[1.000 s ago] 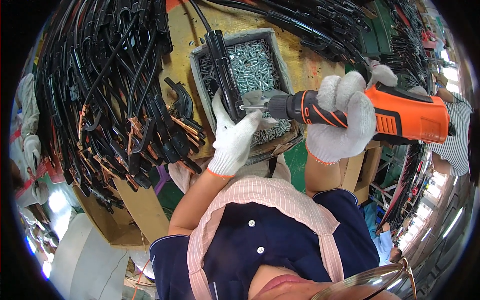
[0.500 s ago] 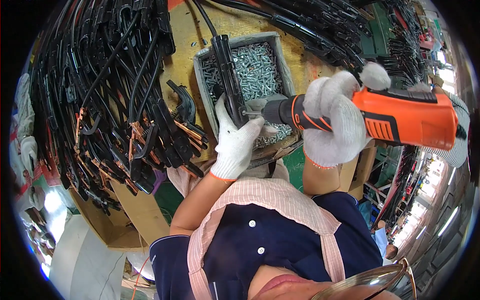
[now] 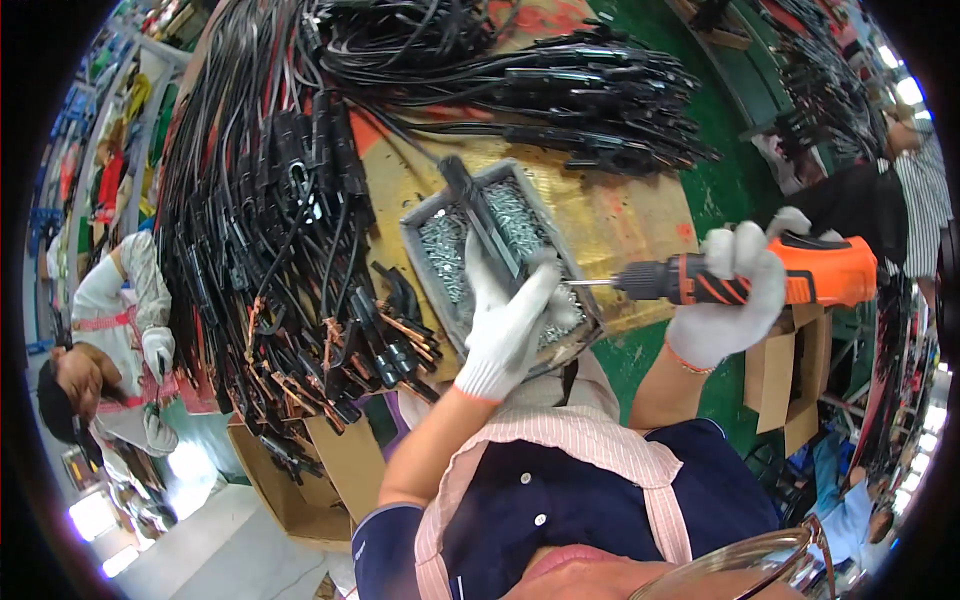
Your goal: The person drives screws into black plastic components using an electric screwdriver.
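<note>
My left hand (image 3: pixel 505 335), in a white knit glove, is wrapped round the lower end of a black tubular cable handle (image 3: pixel 482 217). A cable runs from the handle's far end, and it slants over a grey box (image 3: pixel 427 290) of small silver screws (image 3: pixel 515 215). In my gloved right hand (image 3: pixel 740 285) is an orange and black cordless drill (image 3: pixel 830 272), held level and pointing left. Its thin bit (image 3: pixel 594 283) ends just right of my left fingers, apart from the handle. My left fingers hide the handle's near end.
Black handles with copper jaws (image 3: pixel 335 340) lie heaped on the left, their cables trailing away. More black handles (image 3: pixel 600 90) lie across the far side of the yellow tabletop (image 3: pixel 635 225). Cardboard boxes (image 3: pixel 345 465) stand below. A gloved co-worker (image 3: pixel 115 350) is at left.
The drill has drawn back to the right, and its bit has come away from the handle's near end. My left hand still grips the handle. The whole view has shifted.
</note>
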Demonstrator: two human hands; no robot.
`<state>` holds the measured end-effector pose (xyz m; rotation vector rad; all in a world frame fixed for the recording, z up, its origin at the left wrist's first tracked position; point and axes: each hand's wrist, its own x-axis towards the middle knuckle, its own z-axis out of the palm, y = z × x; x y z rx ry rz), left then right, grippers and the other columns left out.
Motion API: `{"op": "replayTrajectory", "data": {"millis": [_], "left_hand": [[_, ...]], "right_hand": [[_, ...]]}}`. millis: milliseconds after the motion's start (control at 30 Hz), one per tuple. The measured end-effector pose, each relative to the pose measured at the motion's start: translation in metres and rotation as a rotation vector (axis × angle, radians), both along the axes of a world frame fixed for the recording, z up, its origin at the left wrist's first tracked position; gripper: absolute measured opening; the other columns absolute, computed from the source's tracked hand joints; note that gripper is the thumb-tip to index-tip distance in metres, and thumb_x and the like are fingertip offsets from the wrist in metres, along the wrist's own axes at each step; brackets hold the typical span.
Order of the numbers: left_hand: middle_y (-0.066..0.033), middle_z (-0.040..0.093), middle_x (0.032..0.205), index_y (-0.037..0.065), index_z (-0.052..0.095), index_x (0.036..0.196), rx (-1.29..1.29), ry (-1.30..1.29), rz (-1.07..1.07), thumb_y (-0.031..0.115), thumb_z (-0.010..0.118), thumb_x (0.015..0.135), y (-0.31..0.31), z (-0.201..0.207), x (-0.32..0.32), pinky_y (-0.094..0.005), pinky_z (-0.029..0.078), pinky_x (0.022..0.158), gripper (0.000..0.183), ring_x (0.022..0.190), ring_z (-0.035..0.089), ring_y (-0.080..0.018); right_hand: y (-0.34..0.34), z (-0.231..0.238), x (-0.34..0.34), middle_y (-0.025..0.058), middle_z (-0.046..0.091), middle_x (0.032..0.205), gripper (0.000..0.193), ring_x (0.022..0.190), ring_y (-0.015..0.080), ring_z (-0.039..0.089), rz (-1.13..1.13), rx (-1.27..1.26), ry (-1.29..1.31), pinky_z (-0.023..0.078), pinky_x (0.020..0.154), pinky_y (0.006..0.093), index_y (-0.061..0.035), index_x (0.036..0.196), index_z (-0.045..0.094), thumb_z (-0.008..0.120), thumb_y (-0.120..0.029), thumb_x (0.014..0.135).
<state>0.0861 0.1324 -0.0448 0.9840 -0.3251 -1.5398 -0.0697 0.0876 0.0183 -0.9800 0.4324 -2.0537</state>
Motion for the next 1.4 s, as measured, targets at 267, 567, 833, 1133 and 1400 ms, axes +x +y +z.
{"op": "replayTrajectory", "data": {"millis": [267,567,833,1133,1400], "left_hand": [[-0.0117,0.058,0.103,0.010,-0.021,0.143,-0.020,-0.091,-0.307,0.012,0.067,0.085,-0.118,-0.004,-0.056,-0.0370,0.058,0.068,0.106,0.081,0.063,-0.0199],[-0.0130,0.065,0.109,0.005,0.054,0.125,-0.470,-1.222,-0.203,0.017,0.069,0.084,-0.008,0.022,0.054,-0.0320,0.052,0.081,0.046,0.096,0.065,-0.0211],[-0.0127,0.068,0.093,0.000,0.067,0.105,-0.088,-1.885,0.391,0.006,0.071,0.082,0.102,0.014,0.227,-0.0289,0.052,0.074,0.024,0.081,0.067,-0.0206],[-0.0053,0.064,0.078,0.009,0.062,0.084,0.077,-2.406,-0.195,0.018,0.071,0.074,0.091,0.009,0.291,-0.0392,0.049,0.062,0.016,0.072,0.062,-0.0262],[-0.0098,0.057,0.059,0.003,0.065,0.073,-0.535,-1.828,0.054,0.005,0.074,0.067,0.047,0.085,0.211,-0.0350,0.045,0.050,0.011,0.051,0.057,-0.0274]], "right_hand": [[0.034,0.007,-0.087,0.0054,0.045,0.077,0.050,0.066,0.0134,0.042,-0.277,0.151,0.072,0.039,0.060,0.0275,-0.0027,0.133,0.034,0.053,-0.003,0.087],[0.017,-0.043,0.018,0.0157,0.039,0.140,0.085,0.118,0.0301,0.050,0.193,0.515,0.973,0.044,0.098,0.0406,-0.0088,0.151,0.015,0.065,-0.004,0.082],[-0.048,-0.077,0.089,0.0191,0.050,0.128,0.066,0.109,0.0383,0.056,0.027,0.008,1.769,0.049,0.091,0.0429,-0.0067,0.138,0.042,0.072,-0.021,0.080],[-0.120,-0.060,0.231,0.0185,0.053,0.131,0.074,0.118,0.0327,0.054,0.623,0.144,1.593,0.040,0.102,0.0395,-0.0107,0.141,0.041,0.054,-0.057,0.085],[-0.185,-0.077,0.317,0.0053,0.065,0.084,0.049,0.069,0.0111,0.061,0.931,0.689,1.246,0.050,0.065,0.0288,-0.0027,0.108,0.065,0.058,-0.047,0.088]]}}
